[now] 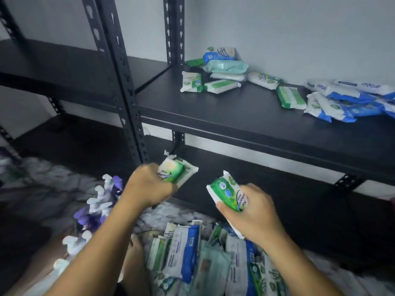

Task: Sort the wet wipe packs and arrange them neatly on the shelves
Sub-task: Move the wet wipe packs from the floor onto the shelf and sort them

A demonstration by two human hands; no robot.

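Observation:
My left hand (147, 186) grips a green and white wet wipe pack (177, 170), held just in front of the lower shelf. My right hand (254, 212) holds a second green pack (227, 194) a little to the right of it. Below both hands lies a pile of mixed packs (205, 259), blue, green and pale teal, on the floor. On the black shelf (235, 112) above, a loose heap of green and teal packs (220, 71) sits at the back. A group of blue and white packs (350, 99) lies at its right end.
A black slotted upright post (126, 82) stands left of the hands. The left shelving bay (53, 65) holds dark shelves. Purple and white packs (100, 206) lie scattered on the floor at the left. A lower black shelf (299, 201) runs behind my hands.

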